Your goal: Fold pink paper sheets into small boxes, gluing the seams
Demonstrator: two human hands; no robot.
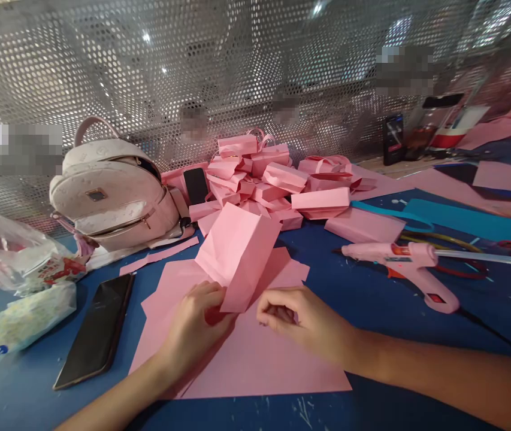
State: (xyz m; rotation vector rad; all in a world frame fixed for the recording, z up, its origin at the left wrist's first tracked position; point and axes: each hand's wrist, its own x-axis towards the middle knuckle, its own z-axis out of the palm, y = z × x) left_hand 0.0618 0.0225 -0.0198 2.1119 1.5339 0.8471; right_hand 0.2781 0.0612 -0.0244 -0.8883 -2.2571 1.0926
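A folded pink paper box (241, 251), open and tilted, stands over several loose pink paper sheets (264, 359) on the table. Its lower left edge is pinched between the thumb and fingers of my left hand (199, 317). Just right of the box, apart from it, my right hand (304, 317) hovers above the sheets with fingers curled in; nothing shows in them. Behind the box lies a heap of folded pink paper pieces (282, 176). To the right, a pink hot glue gun (399, 257) lies on its side with a clear glue stick in its back.
On the left are a black phone (96, 329), a tissue pack (21, 326), a plastic bag (21, 257) and a pale backpack (111, 185). Blue paper (471, 218) and a drink cup (446, 134) are at the right. A perforated metal panel (237, 66) closes off the back.
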